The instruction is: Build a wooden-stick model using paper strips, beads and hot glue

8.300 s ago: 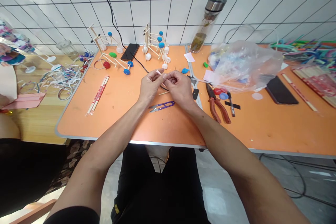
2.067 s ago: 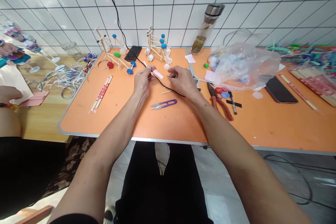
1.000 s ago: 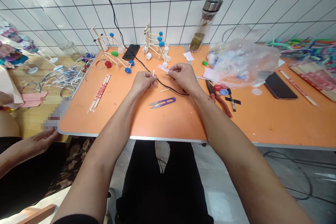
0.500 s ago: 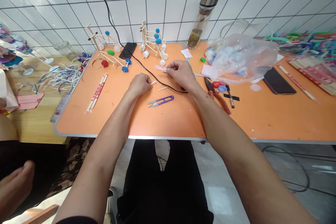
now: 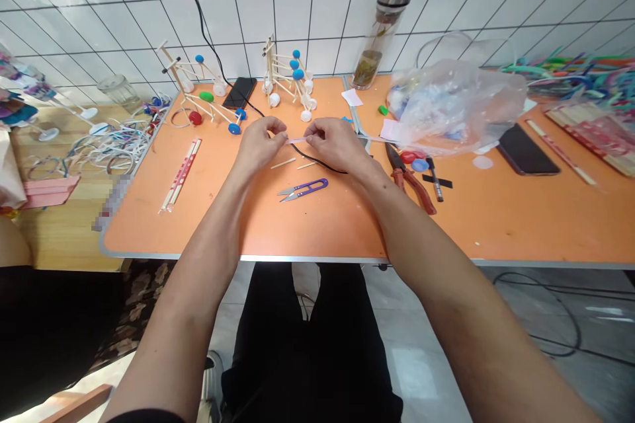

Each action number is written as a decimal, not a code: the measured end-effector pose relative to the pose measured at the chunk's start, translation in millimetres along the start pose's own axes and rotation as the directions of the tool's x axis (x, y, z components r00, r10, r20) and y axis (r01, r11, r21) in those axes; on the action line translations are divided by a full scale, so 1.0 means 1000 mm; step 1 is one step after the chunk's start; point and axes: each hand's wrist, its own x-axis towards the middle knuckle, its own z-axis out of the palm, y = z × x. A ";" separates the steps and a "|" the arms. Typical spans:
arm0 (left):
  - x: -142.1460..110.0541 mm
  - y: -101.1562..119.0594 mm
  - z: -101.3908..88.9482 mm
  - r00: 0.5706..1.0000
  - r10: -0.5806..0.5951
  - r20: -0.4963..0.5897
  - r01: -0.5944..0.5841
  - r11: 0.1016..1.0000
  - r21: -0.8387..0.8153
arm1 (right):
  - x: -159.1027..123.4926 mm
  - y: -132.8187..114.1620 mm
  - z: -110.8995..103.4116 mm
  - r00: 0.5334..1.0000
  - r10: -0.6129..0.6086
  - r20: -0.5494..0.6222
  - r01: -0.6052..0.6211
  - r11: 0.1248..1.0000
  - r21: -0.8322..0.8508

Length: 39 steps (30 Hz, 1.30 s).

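A small pale pink paper strip [image 5: 296, 141] stretches between my two hands above the orange table. My left hand [image 5: 260, 143] is closed in a pinch on its left end. The right end is pinched by the fingers of my right hand [image 5: 333, 140]. Just below the hands lie two short wooden stick pieces, one stick piece [image 5: 283, 163] on the left and another stick piece [image 5: 306, 166] beside the black cable [image 5: 320, 161]. Purple thread snips [image 5: 304, 190] lie nearer to me, blades pointing left.
Two stick frames, a left frame [image 5: 201, 96] and a right frame [image 5: 288, 76], stand at the back. A phone [image 5: 241, 92], glass bottle [image 5: 381, 39], plastic bag [image 5: 461, 106], red-handled pliers [image 5: 411, 178] and wrapped chopsticks [image 5: 181, 175] surround the work spot.
My left hand has set its short stick piece on the table and moved up to the paper strip. Both hands now pinch the strip. A nearby person's hand has left the lower left.
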 end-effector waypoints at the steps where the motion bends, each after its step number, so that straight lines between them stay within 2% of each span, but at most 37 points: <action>1: -0.001 0.003 0.002 0.999 0.028 0.022 -0.027 0.999 -0.039 | 0.000 -0.002 0.000 1.000 -0.021 0.011 0.022 1.000 -0.015; 5: -0.006 0.008 0.013 0.992 0.057 0.112 -0.045 0.993 -0.113 | -0.002 -0.008 0.000 0.996 -0.086 0.023 0.087 0.996 -0.034; 10: -0.006 0.007 0.015 0.995 0.013 0.095 0.003 0.987 -0.163 | -0.002 -0.009 0.000 0.995 -0.102 -0.004 0.102 0.991 0.081; 15: -0.007 0.012 0.012 0.990 -0.093 0.108 0.125 0.930 -0.347 | 0.004 -0.001 0.004 0.990 0.015 -0.144 0.026 0.958 0.284; 19: -0.009 0.016 0.012 0.978 -0.158 0.136 0.202 0.873 -0.444 | 0.005 -0.002 0.006 0.995 0.065 -0.077 -0.026 0.904 0.427; 23: -0.010 0.018 0.012 0.971 -0.167 0.169 0.229 0.846 -0.481 | 0.002 -0.009 0.002 0.994 0.101 -0.034 -0.077 0.902 0.424; 28: -0.009 0.019 0.011 0.967 -0.184 0.175 0.245 0.859 -0.450 | 0.003 -0.011 -0.006 0.981 0.174 -0.082 -0.129 0.914 0.385; 39: -0.010 0.021 0.010 0.980 -0.162 0.116 0.198 0.858 -0.474 | 0.004 -0.005 -0.008 0.984 0.155 -0.090 -0.117 0.936 0.332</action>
